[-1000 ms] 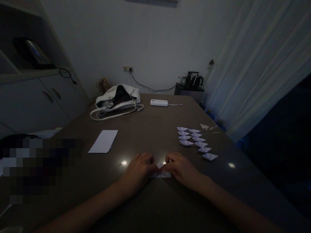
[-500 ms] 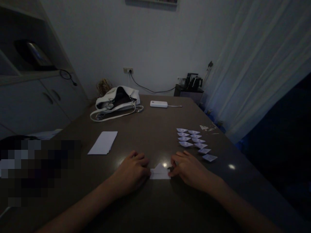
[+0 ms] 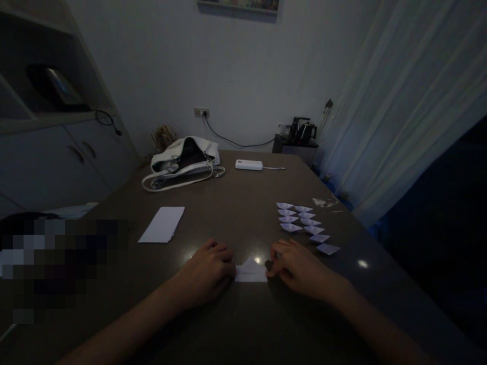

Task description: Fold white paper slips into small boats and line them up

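A folded sheet of white paper (image 3: 251, 271) lies on the brown table between my hands, with a peak on its far side and a straight band along its near side. My left hand (image 3: 213, 268) has its fingers curled onto the paper's left end. At the right end, my right hand (image 3: 291, 263) pinches the paper's edge between thumb and fingers. Several small folded paper boats (image 3: 289, 219) stand in two rows beyond my right hand. To the left and farther off is a stack of white paper sheets (image 3: 162, 224).
A white handbag (image 3: 186, 159) lies at the table's far left. Near the far edge is a white power bank (image 3: 248, 165) with a short cable. Torn paper scraps (image 3: 325, 203) are scattered by the right edge. A kettle (image 3: 304, 133) stands beyond the table.
My right hand has shifted very slightly at the paper's right end. The left hand and the folded paper look nearly the same; the view has tilted up a little.
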The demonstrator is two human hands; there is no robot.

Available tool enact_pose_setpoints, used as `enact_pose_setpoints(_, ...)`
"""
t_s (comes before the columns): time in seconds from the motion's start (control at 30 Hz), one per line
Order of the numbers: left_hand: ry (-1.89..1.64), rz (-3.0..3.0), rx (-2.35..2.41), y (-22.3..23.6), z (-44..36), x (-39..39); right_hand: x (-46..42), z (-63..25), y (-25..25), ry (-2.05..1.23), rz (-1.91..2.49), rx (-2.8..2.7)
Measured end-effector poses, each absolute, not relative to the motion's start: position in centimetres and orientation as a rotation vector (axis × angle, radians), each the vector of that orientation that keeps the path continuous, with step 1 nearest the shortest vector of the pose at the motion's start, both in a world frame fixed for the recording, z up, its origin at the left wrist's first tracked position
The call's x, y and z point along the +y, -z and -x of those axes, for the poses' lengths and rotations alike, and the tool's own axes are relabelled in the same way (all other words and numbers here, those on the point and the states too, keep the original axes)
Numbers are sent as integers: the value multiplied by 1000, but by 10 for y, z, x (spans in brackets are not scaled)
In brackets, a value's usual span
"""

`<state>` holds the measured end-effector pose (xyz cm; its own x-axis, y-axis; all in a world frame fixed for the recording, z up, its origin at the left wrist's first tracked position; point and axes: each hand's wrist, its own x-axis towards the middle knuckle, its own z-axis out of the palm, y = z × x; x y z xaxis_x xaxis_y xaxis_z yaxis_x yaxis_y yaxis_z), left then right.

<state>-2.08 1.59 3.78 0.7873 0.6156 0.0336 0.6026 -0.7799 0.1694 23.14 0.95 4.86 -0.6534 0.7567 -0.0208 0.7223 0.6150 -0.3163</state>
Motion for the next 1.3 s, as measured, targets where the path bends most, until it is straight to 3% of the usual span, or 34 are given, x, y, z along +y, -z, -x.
enact_pose_setpoints(0.57,-403,-2495,1196,-17,12,19,9,-223,-33,-491,1244,-2481)
enact_pose_setpoints(0.93,-555,-2450,1045,-6,15,20,8,-215,-19,-513,1245,-2446)
enact_pose_setpoints(1.3,-713,-2231,1049,1,10,23,16,-207,-4,-830,1315,-2106)
